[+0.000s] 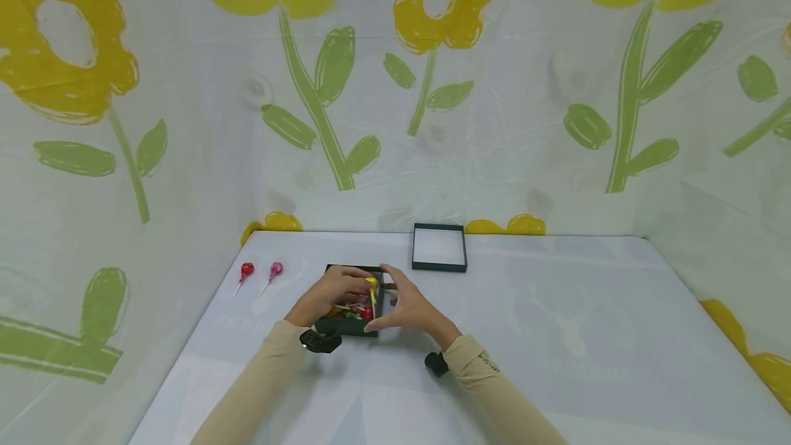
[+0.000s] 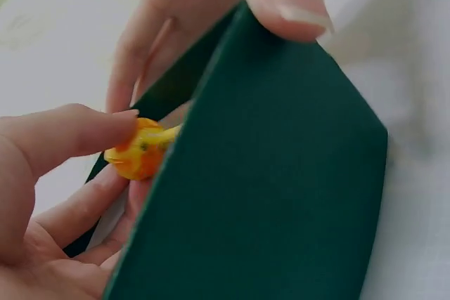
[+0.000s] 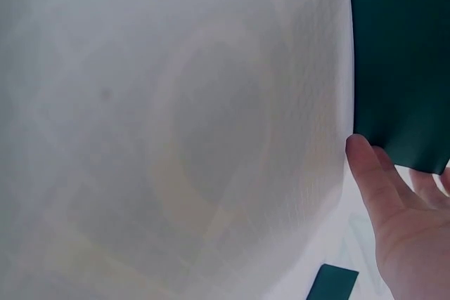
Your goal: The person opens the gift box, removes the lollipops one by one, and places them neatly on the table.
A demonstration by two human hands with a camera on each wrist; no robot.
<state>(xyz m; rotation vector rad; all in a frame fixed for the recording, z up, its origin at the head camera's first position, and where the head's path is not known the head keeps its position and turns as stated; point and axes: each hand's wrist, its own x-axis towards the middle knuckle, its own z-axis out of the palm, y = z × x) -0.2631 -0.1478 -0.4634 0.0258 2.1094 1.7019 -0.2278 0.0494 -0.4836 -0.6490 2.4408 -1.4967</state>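
Note:
My left hand (image 1: 334, 290) reaches over the dark green box (image 1: 342, 327) and pinches a yellow lollipop (image 1: 372, 282) between thumb and fingers. In the left wrist view, the lollipop's yellow-orange wrapped head (image 2: 137, 156) shows at the box wall (image 2: 274, 166), its stick partly hidden behind that wall. Several wrapped lollipops (image 1: 355, 312), red, green and yellow, lie inside. My right hand (image 1: 413, 304) holds the box's right side, thumb at the near corner and fingers toward the far one. The right wrist view shows those fingers (image 3: 373, 173) against the green wall.
A shallow dark green lid (image 1: 440, 268) with a white inside lies behind and right of the box. To the left, a red lollipop (image 1: 247, 269) and a pink lollipop (image 1: 275, 268) lie apart on the white table (image 1: 556, 362). A flower-printed curtain (image 1: 494, 122) surrounds the table.

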